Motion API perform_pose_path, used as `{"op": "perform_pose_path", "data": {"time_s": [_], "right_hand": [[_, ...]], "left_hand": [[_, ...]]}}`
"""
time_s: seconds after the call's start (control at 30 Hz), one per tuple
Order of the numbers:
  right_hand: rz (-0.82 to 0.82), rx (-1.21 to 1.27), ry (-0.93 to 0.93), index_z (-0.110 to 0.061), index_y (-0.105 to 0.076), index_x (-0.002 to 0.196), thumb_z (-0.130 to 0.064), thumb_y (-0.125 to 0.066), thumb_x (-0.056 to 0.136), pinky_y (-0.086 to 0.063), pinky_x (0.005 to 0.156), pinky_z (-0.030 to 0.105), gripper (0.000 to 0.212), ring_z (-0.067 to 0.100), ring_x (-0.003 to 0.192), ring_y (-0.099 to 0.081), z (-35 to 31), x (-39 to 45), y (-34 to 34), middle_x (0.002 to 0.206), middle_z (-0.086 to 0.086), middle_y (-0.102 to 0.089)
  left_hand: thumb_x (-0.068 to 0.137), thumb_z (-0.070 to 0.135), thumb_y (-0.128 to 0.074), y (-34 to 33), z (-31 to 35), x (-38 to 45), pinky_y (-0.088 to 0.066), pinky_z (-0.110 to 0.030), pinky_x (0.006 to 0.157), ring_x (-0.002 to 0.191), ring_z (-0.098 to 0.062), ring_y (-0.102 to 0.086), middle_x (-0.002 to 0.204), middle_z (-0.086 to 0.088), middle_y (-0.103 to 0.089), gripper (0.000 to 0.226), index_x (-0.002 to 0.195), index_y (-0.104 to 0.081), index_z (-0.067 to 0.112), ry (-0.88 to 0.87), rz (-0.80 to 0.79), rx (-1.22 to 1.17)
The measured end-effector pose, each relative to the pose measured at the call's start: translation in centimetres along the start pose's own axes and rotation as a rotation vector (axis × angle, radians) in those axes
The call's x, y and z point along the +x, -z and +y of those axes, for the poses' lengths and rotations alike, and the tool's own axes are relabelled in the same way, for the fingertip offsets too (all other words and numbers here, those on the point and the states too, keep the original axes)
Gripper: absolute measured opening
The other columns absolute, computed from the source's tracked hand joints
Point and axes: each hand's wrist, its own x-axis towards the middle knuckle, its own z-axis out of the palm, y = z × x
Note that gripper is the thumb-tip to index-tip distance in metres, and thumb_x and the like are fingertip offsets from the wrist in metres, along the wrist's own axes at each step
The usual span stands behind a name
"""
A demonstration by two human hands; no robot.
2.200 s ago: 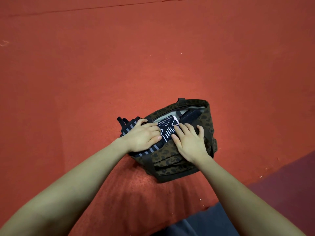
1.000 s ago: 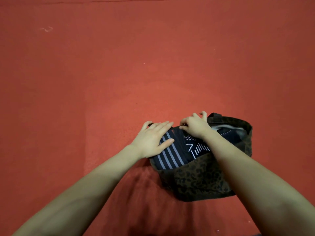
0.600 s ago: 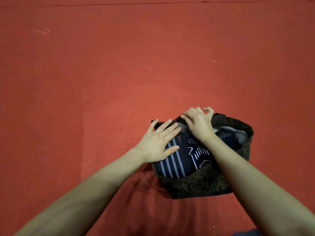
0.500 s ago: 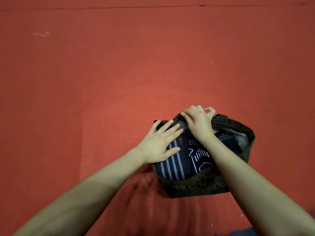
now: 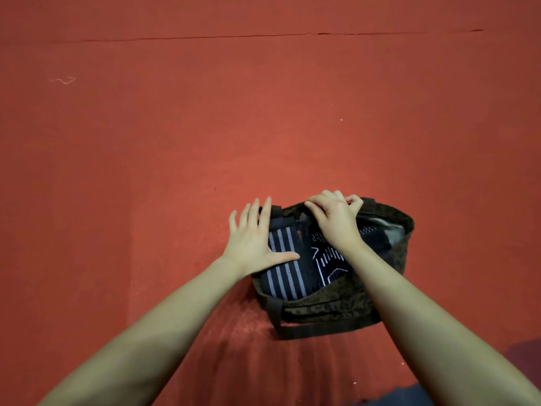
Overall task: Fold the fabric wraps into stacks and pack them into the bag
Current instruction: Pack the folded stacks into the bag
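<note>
A dark leopard-print bag (image 5: 336,306) sits on the red floor with its mouth open. Inside lie folded dark wraps: a grey-striped wrap (image 5: 285,276) at the left and a wrap with white line pattern (image 5: 329,260) in the middle. My left hand (image 5: 254,238) lies flat with straight fingers on the left end of the striped wrap and the bag's edge. My right hand (image 5: 336,218) curls its fingers round the bag's far rim. A further dark wrap (image 5: 373,234) shows at the right, partly hidden by my right wrist.
Red carpet (image 5: 205,142) surrounds the bag on all sides, with a seam line (image 5: 205,38) far back. A darker strip of floor (image 5: 527,347) and a bit of dark clothing (image 5: 409,397) show at the lower right.
My left hand slid to the left edge of the striped wrap, uncovering more of it. My right hand keeps its hold on the far rim. The bag's mouth looks slightly wider.
</note>
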Motion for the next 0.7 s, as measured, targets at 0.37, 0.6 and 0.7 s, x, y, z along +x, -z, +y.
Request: {"op": "perform_pose_path", "data": {"time_s": [0.37, 0.6, 0.7], "right_hand": [[-0.328, -0.229, 0.131, -0.034, -0.060, 0.122, -0.043, -0.041, 0.099, -0.010, 0.092, 0.036, 0.031, 0.015, 0.106, -0.041, -0.6, 1.0, 0.0, 0.100, -0.012, -0.046], [-0.242, -0.094, 0.144, -0.024, -0.070, 0.101, -0.033, -0.047, 0.099, -0.011, 0.091, 0.035, 0.025, 0.014, 0.096, -0.046, -1.8, 1.9, -1.6, 0.096, -0.010, -0.065], [-0.076, -0.053, 0.164, -0.023, -0.071, 0.089, -0.028, -0.053, 0.096, -0.009, 0.081, 0.029, 0.020, 0.017, 0.085, -0.050, -1.6, 1.8, -1.7, 0.078, -0.009, -0.061]], "left_hand": [[0.075, 0.079, -0.035, -1.4, -1.0, -1.0, -0.034, -0.049, 0.097, 0.113, -0.028, -0.056, 0.123, -0.010, -0.059, 0.092, 0.133, -0.050, 0.009, -0.209, 0.224, -0.006], [0.082, 0.075, -0.028, -1.7, -1.8, -2.0, -0.035, -0.056, 0.100, 0.127, -0.040, -0.045, 0.138, -0.017, -0.050, 0.085, 0.139, -0.047, 0.015, -0.190, 0.161, 0.091], [0.077, 0.080, -0.021, -1.0, -0.8, -1.6, -0.015, -0.060, 0.110, 0.141, -0.044, -0.016, 0.155, -0.020, -0.021, 0.089, 0.147, -0.033, 0.026, -0.181, 0.079, 0.134]]}}
